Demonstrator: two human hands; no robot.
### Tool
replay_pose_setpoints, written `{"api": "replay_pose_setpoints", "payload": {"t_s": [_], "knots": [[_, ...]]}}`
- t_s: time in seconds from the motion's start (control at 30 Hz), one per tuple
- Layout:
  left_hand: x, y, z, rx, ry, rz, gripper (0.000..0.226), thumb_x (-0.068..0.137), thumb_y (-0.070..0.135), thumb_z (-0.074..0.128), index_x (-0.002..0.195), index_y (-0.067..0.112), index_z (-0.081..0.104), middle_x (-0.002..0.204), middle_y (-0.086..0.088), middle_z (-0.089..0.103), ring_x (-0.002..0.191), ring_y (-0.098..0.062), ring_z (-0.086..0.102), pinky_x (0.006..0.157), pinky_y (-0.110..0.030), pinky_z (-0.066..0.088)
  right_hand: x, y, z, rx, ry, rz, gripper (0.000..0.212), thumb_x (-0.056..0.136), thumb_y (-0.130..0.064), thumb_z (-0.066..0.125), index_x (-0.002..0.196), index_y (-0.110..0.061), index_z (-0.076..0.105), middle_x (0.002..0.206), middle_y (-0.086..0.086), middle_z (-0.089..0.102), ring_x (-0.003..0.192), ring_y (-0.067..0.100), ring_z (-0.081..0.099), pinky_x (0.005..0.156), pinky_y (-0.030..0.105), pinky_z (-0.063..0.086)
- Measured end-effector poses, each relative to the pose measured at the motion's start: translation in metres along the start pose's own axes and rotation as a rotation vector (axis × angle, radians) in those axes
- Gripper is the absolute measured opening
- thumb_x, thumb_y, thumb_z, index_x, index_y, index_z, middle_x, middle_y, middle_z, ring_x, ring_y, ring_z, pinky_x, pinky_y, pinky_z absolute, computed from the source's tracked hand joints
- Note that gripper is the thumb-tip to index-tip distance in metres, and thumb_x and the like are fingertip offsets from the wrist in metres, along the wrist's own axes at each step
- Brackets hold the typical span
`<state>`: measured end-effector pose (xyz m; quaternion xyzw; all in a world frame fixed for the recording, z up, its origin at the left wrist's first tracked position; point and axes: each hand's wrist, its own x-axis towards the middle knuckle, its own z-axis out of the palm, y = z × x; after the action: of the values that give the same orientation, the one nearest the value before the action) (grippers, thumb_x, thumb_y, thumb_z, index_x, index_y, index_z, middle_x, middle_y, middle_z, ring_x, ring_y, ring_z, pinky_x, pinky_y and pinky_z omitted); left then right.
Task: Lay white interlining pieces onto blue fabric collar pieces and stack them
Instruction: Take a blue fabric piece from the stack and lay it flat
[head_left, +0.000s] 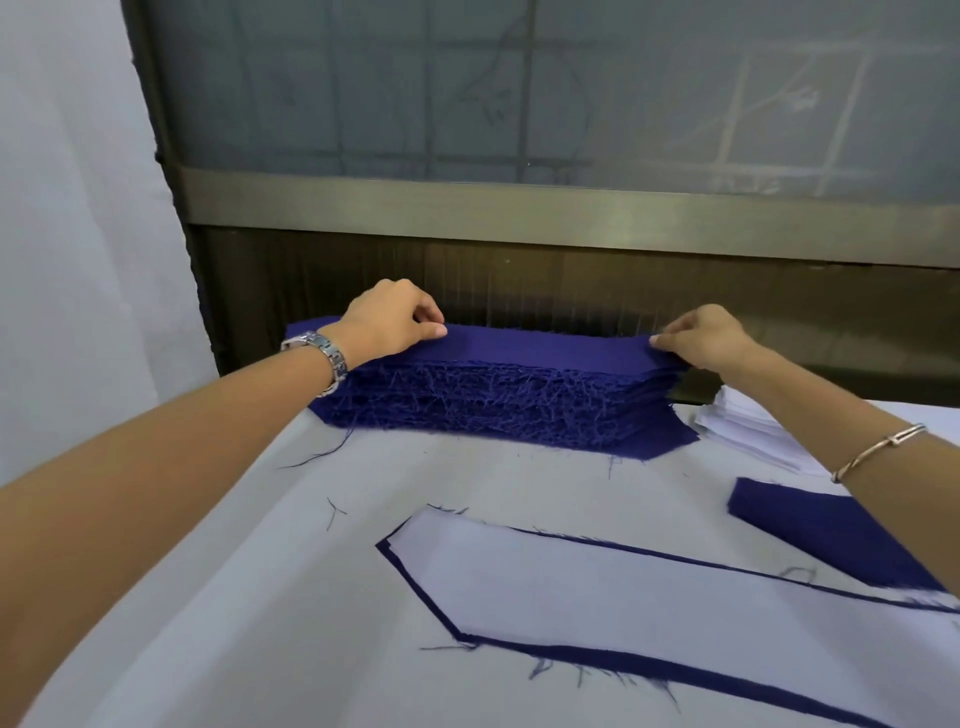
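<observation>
Both arms extended forward, forearms bare. The left hand (395, 322), knuckles up and fingers curled, pinches the left end of the top blue piece (545, 349). The right hand (701, 338) likewise pinches its right end. Wrists roughly level, well apart.

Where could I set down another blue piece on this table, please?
Bare table lies left of the interlined collar piece, plus a strip between it and the blue stack. The right side is crowded: interlining stack, loose blue piece.
</observation>
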<state>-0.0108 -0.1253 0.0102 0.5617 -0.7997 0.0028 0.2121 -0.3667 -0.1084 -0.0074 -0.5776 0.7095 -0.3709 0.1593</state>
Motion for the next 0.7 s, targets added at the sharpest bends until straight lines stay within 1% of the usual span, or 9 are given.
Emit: {"api": "replay_pose_setpoints", "payload": {"t_s": [0.1, 0.17, 0.23, 0.3, 0.37, 0.43, 0.5, 0.57, 0.7], "knots": [[0.006, 0.009, 0.004, -0.003, -0.039, 0.046, 0.031, 0.093, 0.034, 0.067, 0.121, 0.019, 0.07, 0.115, -0.002, 0.07, 0.104, -0.017, 0.063, 0.095, -0.043, 0.053, 0.001, -0.003, 0.005, 0.026, 0.064, 0.007, 0.029, 0.089, -0.016, 0.076, 0.114, -0.004, 0.069, 0.114, 0.011, 0.065, 0.105, 0.023, 0.059, 0.089, 0.034, 0.048], [0.009, 0.014, 0.007, 0.005, -0.06, 0.066, 0.031, 0.093, 0.035, 0.067, 0.121, 0.02, 0.07, 0.116, -0.002, 0.07, 0.104, -0.018, 0.063, 0.095, -0.045, 0.053, 0.0, -0.006, 0.004, 0.032, 0.132, -0.018, 0.031, 0.086, -0.012, 0.079, 0.114, -0.005, 0.069, 0.118, 0.012, 0.066, 0.11, 0.026, 0.06, 0.091, 0.035, 0.049], [0.011, 0.018, 0.01, 0.02, -0.073, 0.08, 0.032, 0.093, 0.035, 0.067, 0.121, 0.02, 0.07, 0.118, -0.001, 0.069, 0.106, -0.018, 0.062, 0.094, -0.044, 0.054, -0.002, -0.008, 0.002, 0.011, 0.184, -0.057, 0.024, 0.084, -0.01, 0.08, 0.107, -0.01, 0.071, 0.117, 0.014, 0.069, 0.113, 0.029, 0.062, 0.095, 0.039, 0.051], [0.013, 0.021, 0.012, 0.026, -0.094, 0.092, 0.035, 0.093, 0.036, 0.067, 0.124, 0.02, 0.068, 0.12, 0.0, 0.069, 0.108, -0.017, 0.062, 0.094, -0.04, 0.053, -0.007, -0.009, 0.0, -0.007, 0.239, -0.101, 0.018, 0.085, -0.01, 0.079, 0.1, -0.015, 0.07, 0.112, 0.013, 0.071, 0.112, 0.029, 0.063, 0.092, 0.039, 0.051], [0.014, 0.022, 0.013, 0.025, -0.125, 0.096, 0.039, 0.092, 0.038, 0.067, 0.128, 0.021, 0.065, 0.121, 0.001, 0.068, 0.111, -0.017, 0.061, 0.091, -0.035, 0.051, -0.01, -0.01, -0.001, 0.002, 0.28, -0.143, 0.019, 0.086, -0.01, 0.078, 0.103, -0.014, 0.071, 0.106, 0.012, 0.072, 0.108, 0.028, 0.065, 0.089, 0.039, 0.053], [0.015, 0.021, 0.011, 0.028, -0.144, 0.091, 0.043, 0.092, 0.04, 0.067, 0.13, 0.022, 0.062, 0.123, 0.001, 0.067, 0.114, -0.017, 0.06, 0.088, -0.033, 0.048, -0.012, -0.01, -0.002, -0.012, 0.287, -0.179, 0.021, 0.086, -0.01, 0.077, 0.107, -0.013, 0.072, 0.099, 0.01, 0.072, 0.104, 0.027, 0.066, 0.087, 0.038, 0.054], [0.017, 0.02, 0.01, 0.035, -0.15, 0.082, 0.046, 0.091, 0.043, 0.067, 0.131, 0.022, 0.062, 0.124, 0.002, 0.066, 0.114, -0.017, 0.06, 0.088, -0.033, 0.047, -0.013, -0.009, -0.003, -0.033, 0.295, -0.204, 0.021, 0.085, -0.01, 0.079, 0.106, -0.012, 0.073, 0.094, 0.009, 0.072, 0.102, 0.027, 0.067, 0.083, 0.033, 0.052], [0.018, 0.02, 0.01, 0.042, -0.155, 0.07, 0.048, 0.09, 0.045, 0.068, 0.131, 0.022, 0.061, 0.126, 0.002, 0.065, 0.116, -0.017, 0.059, 0.089, -0.033, 0.047, -0.014, -0.008, -0.004, -0.029, 0.319, -0.225, 0.021, 0.085, -0.01, 0.08, 0.104, -0.01, 0.073, 0.09, 0.01, 0.072, 0.1, 0.026, 0.068, 0.083, 0.031, 0.05], [0.023, 0.021, 0.009, 0.058, -0.199, 0.061, 0.051, 0.09, 0.044, 0.068, 0.134, 0.02, 0.058, 0.13, 0.0, 0.062, 0.118, -0.018, 0.058, 0.089, -0.032, 0.047, -0.017, -0.006, -0.003, -0.049, 0.373, -0.293, 0.022, 0.085, -0.011, 0.079, 0.106, -0.007, 0.073, 0.077, 0.005, 0.07, 0.088, 0.021, 0.068, 0.091, 0.041, 0.056]]}}
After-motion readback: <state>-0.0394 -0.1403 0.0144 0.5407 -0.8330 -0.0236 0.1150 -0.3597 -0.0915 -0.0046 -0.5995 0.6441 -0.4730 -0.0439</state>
